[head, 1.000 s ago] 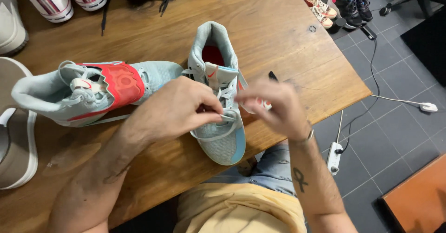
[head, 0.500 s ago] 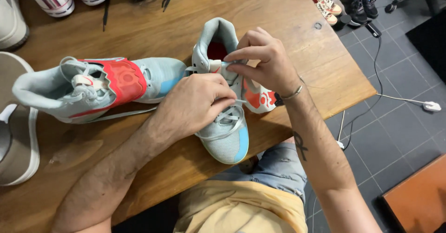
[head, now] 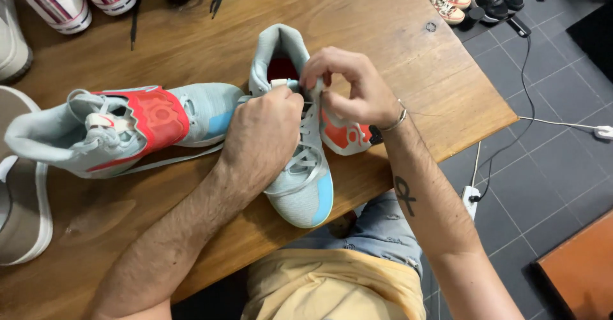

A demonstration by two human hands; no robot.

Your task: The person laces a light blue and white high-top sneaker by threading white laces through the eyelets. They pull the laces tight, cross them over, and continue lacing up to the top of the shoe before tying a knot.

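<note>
2 hands on smooth pale-blue sneaker.

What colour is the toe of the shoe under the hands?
Pale grey-green toe with a light blue patch at the side, seen from the head view.

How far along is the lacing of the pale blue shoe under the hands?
Done: laces cross the lower eyelets of the pale blue shoe. In hand: the left hand and right hand work the lace near the collar. Left: no bow shows; the second shoe lies on its side, lace trailing.
</note>
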